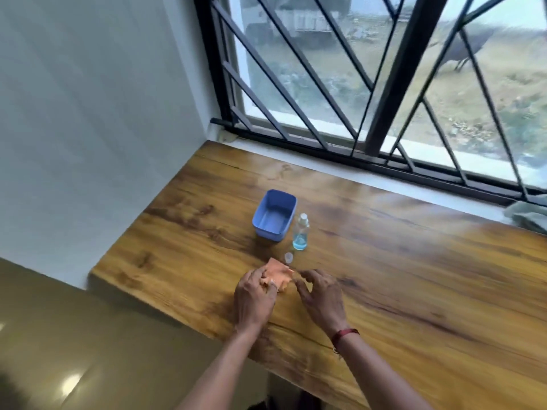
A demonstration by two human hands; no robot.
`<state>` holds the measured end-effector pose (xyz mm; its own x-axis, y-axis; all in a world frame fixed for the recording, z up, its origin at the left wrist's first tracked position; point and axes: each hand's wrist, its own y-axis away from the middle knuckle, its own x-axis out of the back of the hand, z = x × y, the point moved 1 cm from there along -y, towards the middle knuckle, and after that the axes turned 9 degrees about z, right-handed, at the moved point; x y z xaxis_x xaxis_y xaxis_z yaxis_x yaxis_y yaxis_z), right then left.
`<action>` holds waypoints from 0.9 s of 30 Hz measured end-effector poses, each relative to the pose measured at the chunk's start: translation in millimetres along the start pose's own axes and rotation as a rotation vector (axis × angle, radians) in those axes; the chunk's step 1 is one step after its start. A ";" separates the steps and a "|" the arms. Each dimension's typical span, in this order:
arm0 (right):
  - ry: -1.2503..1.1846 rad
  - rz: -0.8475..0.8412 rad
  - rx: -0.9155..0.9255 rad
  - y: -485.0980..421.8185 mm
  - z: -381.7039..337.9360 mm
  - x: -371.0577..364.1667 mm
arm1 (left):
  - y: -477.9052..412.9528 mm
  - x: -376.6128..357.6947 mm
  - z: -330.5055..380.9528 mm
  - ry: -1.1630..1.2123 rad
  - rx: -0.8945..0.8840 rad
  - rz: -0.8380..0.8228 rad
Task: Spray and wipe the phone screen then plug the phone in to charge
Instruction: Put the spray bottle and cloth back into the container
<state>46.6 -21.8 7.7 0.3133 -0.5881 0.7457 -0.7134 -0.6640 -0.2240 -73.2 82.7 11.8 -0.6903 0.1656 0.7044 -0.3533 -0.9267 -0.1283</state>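
A small orange cloth (279, 272) lies bunched on the wooden table (414, 276) near its front edge. My left hand (256, 294) grips the cloth's left side with curled fingers. My right hand (321, 300) hovers just right of the cloth, its fingers loosely curled and their tips at the cloth's right corner, with bare table showing between thumb and fingers. Behind the cloth stands a clear spray bottle (301, 233) holding a little blue liquid. Its small clear cap (288, 257) lies on the table between bottle and cloth. No phone or charger is in view.
A blue plastic tub (274, 216) sits open just left of the bottle. A grey cloth (529, 216) lies at the far right by the window sill. A barred window (384, 84) runs behind the table, with a white wall on the left and glossy floor below.
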 end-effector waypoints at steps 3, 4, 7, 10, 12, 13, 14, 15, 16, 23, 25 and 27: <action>0.016 -0.006 0.026 -16.9 -9.0 -11.7 | -19.4 6.9 -5.4 0.017 0.015 -0.001; 0.035 -0.011 0.041 -20.8 -11.8 -15.0 | -25.2 8.6 -6.1 0.027 0.019 -0.003; 0.084 -0.007 0.050 -31.5 -19.1 -23.6 | -41.0 10.0 -7.3 0.047 0.015 -0.014; 0.150 -0.008 0.019 -40.5 -25.9 -31.5 | -53.5 8.8 -5.0 0.096 -0.012 -0.020; 0.198 -0.021 -0.003 -44.8 -27.1 -36.9 | -63.2 7.2 -3.2 0.135 -0.043 -0.028; 0.221 -0.033 -0.010 -45.7 -27.8 -39.2 | -66.7 7.2 -2.3 0.159 -0.063 -0.026; 0.259 -0.049 -0.014 -47.1 -29.2 -40.4 | -70.3 6.7 -0.5 0.181 -0.086 -0.025; 0.294 -0.058 -0.015 -48.8 -30.0 -41.1 | -73.8 5.9 2.0 0.204 -0.111 -0.024; 0.308 -0.056 -0.017 -50.3 -30.4 -42.5 | -77.2 5.1 4.9 0.228 -0.140 -0.018; 0.122 0.273 -0.075 -41.7 -33.1 -20.1 | -108.4 -6.3 41.6 0.305 -0.313 -0.119; 0.053 0.424 -0.137 -43.4 -31.9 -6.1 | -113.0 -10.8 51.1 0.303 -0.339 -0.171; -0.056 0.551 -0.197 -54.8 -29.4 8.1 | -113.5 -15.4 56.9 0.303 -0.325 -0.213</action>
<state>69.8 23.3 44.4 -0.1079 -0.8493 0.5168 -0.8817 -0.1584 -0.4444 13.5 166.1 55.3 -0.7168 0.4753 0.5102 -0.6520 -0.7164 -0.2486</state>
